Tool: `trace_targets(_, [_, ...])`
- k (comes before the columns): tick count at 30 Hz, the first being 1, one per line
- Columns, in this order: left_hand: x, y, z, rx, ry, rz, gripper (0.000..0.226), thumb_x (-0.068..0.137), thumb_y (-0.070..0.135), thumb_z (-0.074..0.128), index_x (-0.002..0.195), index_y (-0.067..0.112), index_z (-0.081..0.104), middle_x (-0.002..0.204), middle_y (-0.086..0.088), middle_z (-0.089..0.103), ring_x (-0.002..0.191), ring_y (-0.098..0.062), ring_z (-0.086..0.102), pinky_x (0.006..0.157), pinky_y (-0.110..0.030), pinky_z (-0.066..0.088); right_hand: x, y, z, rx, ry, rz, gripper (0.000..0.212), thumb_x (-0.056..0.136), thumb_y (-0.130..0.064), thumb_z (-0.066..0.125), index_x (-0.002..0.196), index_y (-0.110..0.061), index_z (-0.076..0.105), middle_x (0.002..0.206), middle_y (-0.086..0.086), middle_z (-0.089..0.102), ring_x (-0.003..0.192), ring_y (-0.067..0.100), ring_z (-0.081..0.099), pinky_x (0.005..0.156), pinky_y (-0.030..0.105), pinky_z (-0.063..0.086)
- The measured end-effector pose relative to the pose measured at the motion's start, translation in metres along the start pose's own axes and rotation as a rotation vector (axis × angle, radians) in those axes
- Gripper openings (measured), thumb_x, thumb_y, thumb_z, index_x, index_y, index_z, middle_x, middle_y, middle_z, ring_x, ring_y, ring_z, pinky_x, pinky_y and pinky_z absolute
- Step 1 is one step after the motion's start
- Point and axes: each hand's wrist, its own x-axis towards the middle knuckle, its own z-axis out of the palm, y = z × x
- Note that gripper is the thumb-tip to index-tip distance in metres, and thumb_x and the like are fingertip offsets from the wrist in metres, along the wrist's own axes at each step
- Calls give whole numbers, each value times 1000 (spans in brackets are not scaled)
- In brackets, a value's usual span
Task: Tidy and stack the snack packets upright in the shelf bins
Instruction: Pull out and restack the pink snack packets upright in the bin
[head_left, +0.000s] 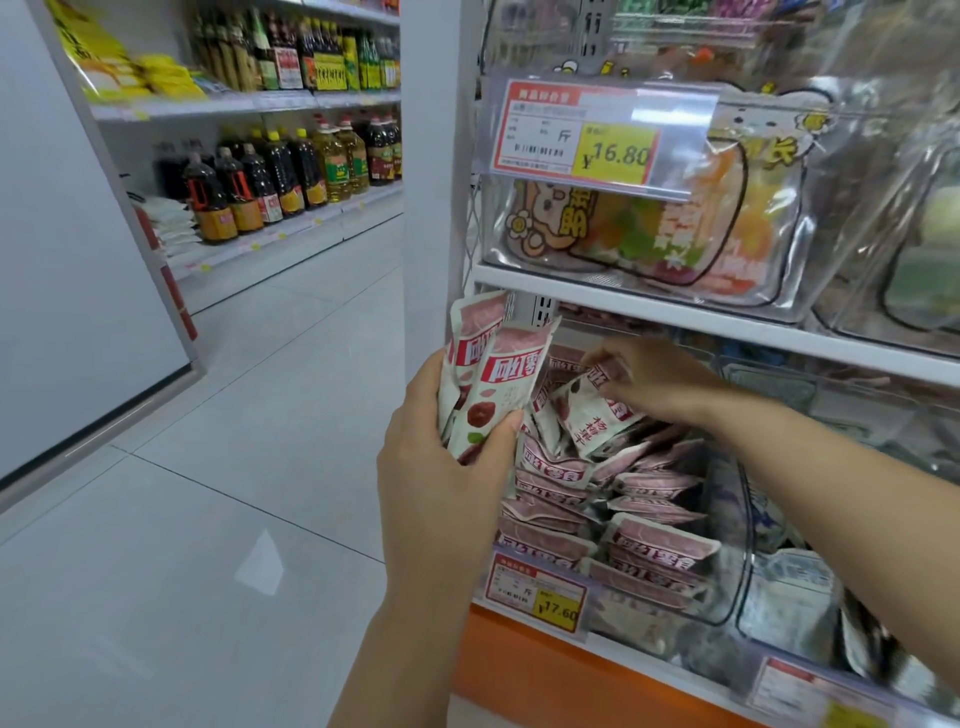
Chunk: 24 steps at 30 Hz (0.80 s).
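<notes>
My left hand (447, 441) grips a small bunch of pink-and-white snack packets (493, 384) upright, just left of the shelf's edge. My right hand (649, 379) reaches into the clear plastic bin (737, 551) on the lower shelf and pinches the top edge of one tilted packet (592, 410). Below it, several matching packets (613, 499) lie in an untidy pile, most of them flat or leaning. My right forearm crosses in front of the neighbouring bin.
An upper shelf carries a clear bin of colourful sweets (649, 228) behind a price tag (582, 135). Another price tag (535, 592) hangs at the lower bin's front. Neighbouring bins (795, 603) sit to the right. Bottles of oil and sauce (280, 171) line shelves across the aisle.
</notes>
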Motion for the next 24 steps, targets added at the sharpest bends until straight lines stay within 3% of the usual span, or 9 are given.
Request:
trace_targets(5, [0,1,1,-18,-4,-6,59,77,27,75,118,52,41,106,18,61,96,-2,62,75,-18,51,-6,-9,-3,-194,-112,-76,26,87,-9,57,105,-28,54,81,-10,53,70,6,49,57,22,36])
trace_targets(9, [-1,1,1,-31,0,-10,58,76,28,75,124,44,46,106,18,62,97,-2,62,77,-21,53,-15,-19,1,-316,-129,-176,29,89,-7,48,103,-32,53,76,-18,48,66,3,45,58,23,36])
trace_targets(12, [-1,3,2,-42,-1,-16,59,76,29,75,126,42,46,107,18,62,98,-3,62,78,-26,56,-7,-25,17,-305,-130,-209,49,88,-3,47,122,-39,45,81,-12,55,69,9,53,61,31,44])
trace_targets(14, [-1,3,3,-50,-2,-19,59,76,29,75,124,44,46,107,18,62,98,-3,62,77,-26,56,-2,-24,35,-208,-147,-172,56,88,-5,50,136,-31,34,82,-3,58,69,15,55,60,34,45])
trace_targets(16, [0,3,2,-60,-3,-21,58,77,27,75,124,44,46,107,18,62,97,-4,63,77,-27,56,2,-21,50,-170,-164,-156,35,91,-14,53,124,-17,44,88,5,62,72,19,53,60,31,38])
trace_targets(18, [0,2,1,-59,-8,-20,58,77,26,75,126,42,47,107,18,62,97,-4,63,76,-24,55,3,-21,53,-136,-193,-146,10,95,-21,49,92,-12,54,83,6,60,72,19,50,62,30,35])
trace_targets(20, [1,1,0,-42,-15,-11,58,76,27,75,123,46,46,104,20,62,97,-1,62,74,-18,53,-1,-23,48,-58,-262,-141,32,99,-27,42,70,-13,43,66,1,46,62,15,41,61,32,32])
trace_targets(22, [1,1,-2,-26,-20,-6,58,76,27,76,116,53,41,102,22,61,95,1,62,72,-18,52,-8,-23,44,-2,-344,-148,36,101,-29,35,69,-12,43,65,-1,39,61,13,37,64,33,33])
trace_targets(24, [2,1,-2,-18,-18,-1,59,76,28,76,114,55,40,101,22,62,95,0,62,74,-21,53,-16,-24,43,-45,-419,-173,37,101,-28,34,92,-1,57,76,5,54,72,17,50,78,34,41])
